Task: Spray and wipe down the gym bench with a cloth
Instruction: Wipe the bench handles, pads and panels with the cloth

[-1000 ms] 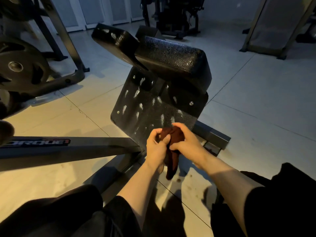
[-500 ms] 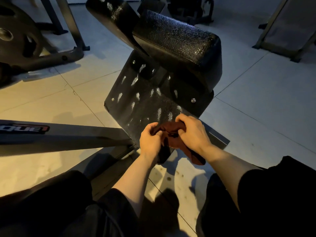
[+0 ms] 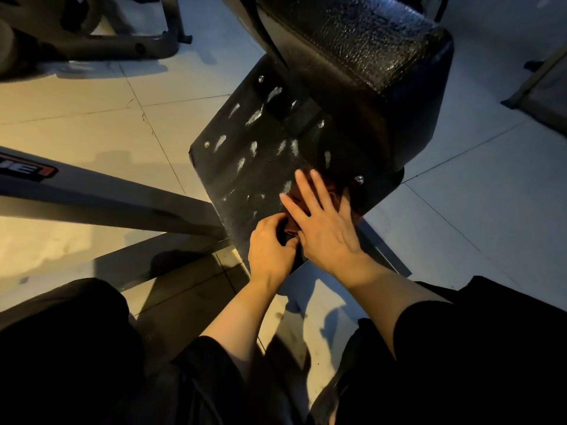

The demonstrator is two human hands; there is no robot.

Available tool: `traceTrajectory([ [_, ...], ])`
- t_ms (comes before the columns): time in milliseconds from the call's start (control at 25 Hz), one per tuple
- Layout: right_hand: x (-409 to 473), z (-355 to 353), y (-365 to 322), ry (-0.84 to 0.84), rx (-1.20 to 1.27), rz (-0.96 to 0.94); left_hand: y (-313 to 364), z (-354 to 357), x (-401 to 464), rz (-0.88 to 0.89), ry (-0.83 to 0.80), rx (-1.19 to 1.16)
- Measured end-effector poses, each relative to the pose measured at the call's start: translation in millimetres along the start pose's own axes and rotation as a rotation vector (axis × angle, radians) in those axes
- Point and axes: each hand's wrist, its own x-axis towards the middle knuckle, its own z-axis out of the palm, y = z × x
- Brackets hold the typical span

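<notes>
A black slanted plate of the gym bench carries several white spray blotches. Above it sits a black textured pad. A dark red cloth lies on the plate's lower right part, mostly hidden under my right hand, which presses it flat with straight, spread fingers. My left hand sits just left of it, fingers curled, pinching the cloth's near edge.
A dark steel frame beam with a red-and-white label runs in from the left to the plate's base. Another machine's base stands at top left. Light floor tiles surround the bench. My dark-clothed knees fill the bottom.
Both hands moved up onto the plate with the cloth. My right hand went from gripping the bunched cloth to pressing it flat. The view has come closer to the bench.
</notes>
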Motion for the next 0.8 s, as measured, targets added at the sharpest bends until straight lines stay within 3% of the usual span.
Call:
traceTrajectory([
  [80, 12, -5, 16, -0.008, -0.088, -0.076, -5, 1, 0, -0.029, 0.004, 0.059],
  [280, 31, -20, 40, 0.126, 0.043, 0.145, -11, 5, -1, -0.057, 0.042, 0.075],
  [560, 3, 16, -32, -0.19, 0.03, -0.35, -29, 17, -11, -0.226, 0.125, -0.032],
  [800, 9, -11, 3, -0.088, 0.011, -0.227, -36, 23, -21, -0.307, 0.12, -0.011],
])
